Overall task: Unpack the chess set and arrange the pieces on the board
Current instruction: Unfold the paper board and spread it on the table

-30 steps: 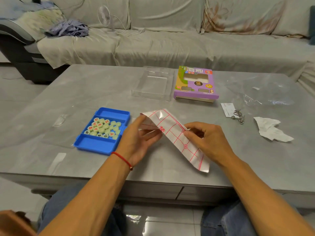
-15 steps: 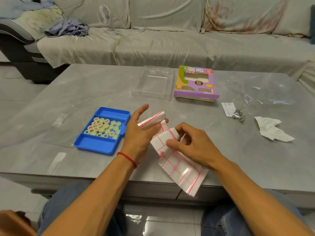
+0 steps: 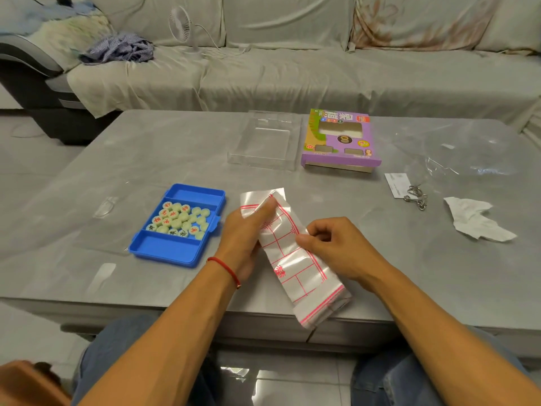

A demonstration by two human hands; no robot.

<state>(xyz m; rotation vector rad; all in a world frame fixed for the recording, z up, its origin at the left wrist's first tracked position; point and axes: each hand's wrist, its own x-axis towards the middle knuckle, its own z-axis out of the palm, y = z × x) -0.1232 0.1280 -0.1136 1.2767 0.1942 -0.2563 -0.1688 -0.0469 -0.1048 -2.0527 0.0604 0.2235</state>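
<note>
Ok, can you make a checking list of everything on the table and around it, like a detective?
Surface: grey table, glossy.
Job's things: folded plastic board sheet with red lines, held over the table's near edge; blue tray with chess pieces heaped in its middle compartment.
Clutter: clear lid, purple box, crumpled paper, metal rings on a white card, clear wrap.
Grips: left hand and right hand both pinch the sheet.
Cables: white cord running from the small fan.
Surroundings: covered sofa, bundled cloth.
</note>
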